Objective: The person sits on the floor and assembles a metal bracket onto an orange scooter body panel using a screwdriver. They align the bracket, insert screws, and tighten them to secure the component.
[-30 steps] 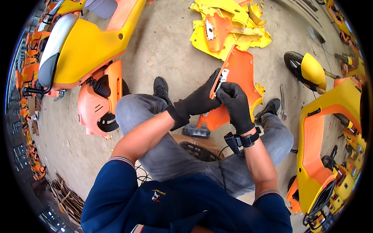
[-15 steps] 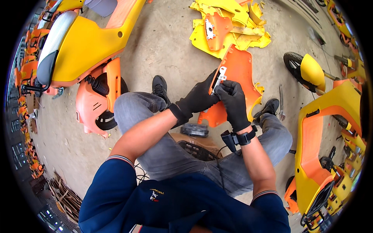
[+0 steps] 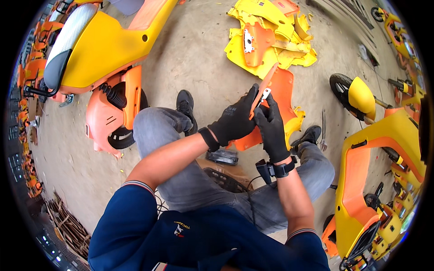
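Observation:
My left hand (image 3: 235,118), in a black glove, grips the lower left edge of an orange plastic panel (image 3: 268,82), which stands nearly edge-on. A small white bracket (image 3: 266,93) shows against the panel. My right hand (image 3: 272,131), also black-gloved, has its thumb and fingers closed around the bracket's lower end. The fingertips partly hide the bracket. Behind my hands, a broad orange plastic sheet (image 3: 284,88) reaches down with a yellow part (image 3: 294,126) at its right; I cannot tell whether it joins the held panel.
Yellow and orange body panels (image 3: 251,58) lie piled on the concrete ahead. A yellow scooter body (image 3: 97,49) stands left, another yellow-orange frame (image 3: 357,180) right. A black wheel with yellow fender (image 3: 357,92) lies far right. Between my legs sit a clear-dark lamp-like part (image 3: 222,156) and cardboard (image 3: 235,170).
The orange panel has turned from showing its broad face to nearly edge-on. My right fingers have straightened somewhat along the white bracket, which is now more covered.

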Available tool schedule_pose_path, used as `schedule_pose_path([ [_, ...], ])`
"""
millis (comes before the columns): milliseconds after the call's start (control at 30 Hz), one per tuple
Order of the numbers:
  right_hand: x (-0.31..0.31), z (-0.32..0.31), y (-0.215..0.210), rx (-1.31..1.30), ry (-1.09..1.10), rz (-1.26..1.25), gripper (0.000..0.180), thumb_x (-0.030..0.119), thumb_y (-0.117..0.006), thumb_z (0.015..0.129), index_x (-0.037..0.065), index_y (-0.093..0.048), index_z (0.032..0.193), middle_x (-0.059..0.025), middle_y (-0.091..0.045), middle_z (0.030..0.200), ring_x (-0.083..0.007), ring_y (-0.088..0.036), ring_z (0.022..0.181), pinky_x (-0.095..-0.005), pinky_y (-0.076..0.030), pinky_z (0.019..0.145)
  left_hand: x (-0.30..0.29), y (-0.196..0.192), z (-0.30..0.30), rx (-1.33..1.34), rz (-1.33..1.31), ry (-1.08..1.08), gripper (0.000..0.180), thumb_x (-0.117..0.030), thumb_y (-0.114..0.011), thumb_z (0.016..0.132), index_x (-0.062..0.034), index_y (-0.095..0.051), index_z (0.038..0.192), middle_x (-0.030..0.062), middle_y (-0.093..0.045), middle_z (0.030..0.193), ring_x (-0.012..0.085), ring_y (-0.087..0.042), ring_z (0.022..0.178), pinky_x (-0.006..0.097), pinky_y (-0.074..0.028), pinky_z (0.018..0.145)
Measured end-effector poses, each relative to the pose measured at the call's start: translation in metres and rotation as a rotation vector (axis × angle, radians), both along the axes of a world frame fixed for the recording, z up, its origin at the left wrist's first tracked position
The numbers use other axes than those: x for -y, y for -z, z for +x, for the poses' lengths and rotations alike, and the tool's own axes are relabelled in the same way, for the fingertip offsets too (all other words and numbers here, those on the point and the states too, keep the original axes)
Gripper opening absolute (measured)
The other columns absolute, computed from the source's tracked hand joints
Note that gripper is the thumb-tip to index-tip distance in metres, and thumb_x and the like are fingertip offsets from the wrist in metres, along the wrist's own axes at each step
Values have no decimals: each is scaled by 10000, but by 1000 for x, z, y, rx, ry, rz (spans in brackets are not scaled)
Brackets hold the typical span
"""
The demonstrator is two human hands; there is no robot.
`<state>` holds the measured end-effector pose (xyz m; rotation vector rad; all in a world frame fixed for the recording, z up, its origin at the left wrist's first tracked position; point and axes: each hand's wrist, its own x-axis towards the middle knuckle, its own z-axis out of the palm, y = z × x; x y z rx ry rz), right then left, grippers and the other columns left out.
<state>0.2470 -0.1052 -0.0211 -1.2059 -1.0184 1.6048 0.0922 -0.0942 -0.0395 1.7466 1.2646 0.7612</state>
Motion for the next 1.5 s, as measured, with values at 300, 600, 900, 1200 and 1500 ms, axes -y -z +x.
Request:
schedule_pose_path([
  [300,5,-3,11,-28,-61,-63,174,169,-629,993,30,-584,1088,34,-516,859,-42,-488,787,-221,-432,686,11,15,1,-336,261,73,902,-221,-727,848,86,-212,1522,345,-396,1422,448,-504,1267,511,-450,1015],
  [600,-10,44,10,704,-192,881,329,-21,-595,934,9,-580,1262,-168,-619,1090,-299,-623,902,-357,-525,790,-34,6,-28,277,-544,132,1115,-436,-824,747,37,-206,1546,249,-444,1458,276,-527,1270,387,-449,1038],
  [900,-6,44,2,640,-167,758,243,87,-507,1036,-32,-557,1243,-99,-626,1105,-175,-618,949,-296,-522,812,-17,3,-16,301,-395,152,1281,-406,-851,754,47,24,1573,250,-187,1616,297,-214,1501,396,-237,1201],
  [1200,-2,37,-1,-55,-111,262,333,222,-406,1102,-19,-542,1288,-88,-625,1203,-141,-612,1068,-276,-517,916,-11,-11,-12,116,-339,154,1369,-471,-883,680,95,13,1546,326,-196,1569,392,-232,1481,450,-261,1193],
  [1500,-10,48,12,-754,-64,-212,453,219,-458,1076,-4,-393,1465,-108,-513,1453,-240,-551,1285,-415,-440,1116,-14,0,-11,249,-268,177,1373,-438,-892,690,96,40,1546,292,-178,1594,345,-195,1500,414,-231,1205],
])
